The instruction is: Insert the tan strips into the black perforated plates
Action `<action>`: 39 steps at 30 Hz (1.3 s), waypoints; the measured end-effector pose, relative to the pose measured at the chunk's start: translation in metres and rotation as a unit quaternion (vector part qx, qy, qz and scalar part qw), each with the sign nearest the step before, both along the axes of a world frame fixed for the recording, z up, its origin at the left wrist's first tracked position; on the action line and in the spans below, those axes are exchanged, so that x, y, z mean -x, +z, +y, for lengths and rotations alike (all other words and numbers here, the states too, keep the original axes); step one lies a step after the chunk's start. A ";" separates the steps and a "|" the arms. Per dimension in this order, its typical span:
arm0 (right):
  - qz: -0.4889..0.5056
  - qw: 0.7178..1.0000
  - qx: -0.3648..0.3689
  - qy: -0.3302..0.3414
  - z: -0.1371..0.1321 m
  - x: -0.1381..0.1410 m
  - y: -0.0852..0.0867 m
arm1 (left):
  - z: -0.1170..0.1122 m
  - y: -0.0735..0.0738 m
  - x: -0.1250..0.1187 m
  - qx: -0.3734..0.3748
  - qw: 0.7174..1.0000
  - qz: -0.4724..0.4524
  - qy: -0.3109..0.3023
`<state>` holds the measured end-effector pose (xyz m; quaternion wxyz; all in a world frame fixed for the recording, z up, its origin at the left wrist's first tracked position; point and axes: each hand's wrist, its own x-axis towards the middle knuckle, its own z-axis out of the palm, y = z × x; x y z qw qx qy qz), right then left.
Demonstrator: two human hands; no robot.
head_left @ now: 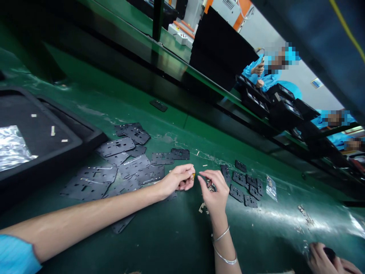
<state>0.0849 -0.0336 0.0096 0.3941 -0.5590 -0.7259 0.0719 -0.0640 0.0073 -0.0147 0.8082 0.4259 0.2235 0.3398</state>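
My left hand point(182, 178) is closed in a pinch on a small yellow-and-dark piece point(193, 176), mostly hidden by the fingers. Facing it, my right hand point(215, 188) has its thumb and forefinger apart, with nothing visible between the tips. Small shiny metal pieces point(211, 186) show just behind the right hand, and pale flat bits point(202, 208) lie beside its wrist. Around my left forearm spreads a loose pile of thin black plates with cut-outs point(135, 167). To the right of my right hand is a group of smaller black plates point(240, 179).
Black trays point(85, 131) stand at the left on the green table point(182, 243), one holding a clear plastic bag point(14, 148). A small bag point(271, 187) and metal parts point(305, 216) lie right. Another person's hand point(322, 258) is at lower right; co-workers sit beyond.
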 end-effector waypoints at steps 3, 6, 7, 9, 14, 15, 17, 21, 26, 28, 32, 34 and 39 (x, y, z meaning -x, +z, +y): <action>0.009 1.000 0.003 0.029 -0.003 0.004 0.004 | 0.000 -0.003 -0.001 0.006 0.999 -0.010 -0.036; 0.009 0.999 -0.001 0.049 -0.005 0.005 0.006 | 0.000 -0.005 0.000 0.007 0.998 -0.010 -0.055; 0.006 0.999 -0.002 0.053 -0.005 0.005 0.007 | 0.000 -0.005 0.000 0.008 0.998 -0.010 -0.058; 0.000 0.998 -0.001 0.059 -0.005 0.005 0.007 | 0.000 -0.005 -0.001 0.011 0.998 -0.008 -0.058; -0.008 0.998 0.005 0.055 -0.005 0.007 0.011 | -0.002 -0.001 0.000 -0.018 0.998 0.022 -0.051; -0.007 0.999 0.003 0.049 -0.006 0.007 0.012 | -0.001 0.001 0.001 -0.049 0.997 0.048 -0.037; -0.003 1.000 0.000 0.029 -0.006 0.006 0.013 | 0.002 0.007 0.005 -0.151 0.978 0.142 0.014; 0.021 0.999 0.015 -0.028 -0.006 0.002 0.010 | 0.017 0.017 0.016 -0.446 0.790 0.403 0.121; 0.058 0.994 0.065 -0.065 -0.006 0.003 0.002 | 0.037 0.010 0.022 -0.604 0.551 0.567 0.103; 0.073 0.992 0.078 -0.073 -0.006 0.005 0.000 | 0.041 0.006 0.024 -0.617 0.526 0.579 0.088; 0.119 0.983 0.104 -0.090 -0.006 0.007 0.000 | 0.045 0.006 0.026 -0.580 0.612 0.524 0.119; 0.165 0.974 0.122 -0.101 -0.005 0.007 0.000 | 0.044 0.009 0.025 -0.494 0.721 0.457 0.166; 0.305 0.937 0.124 -0.115 -0.005 0.009 -0.001 | 0.024 0.019 0.013 -0.112 0.969 0.180 0.129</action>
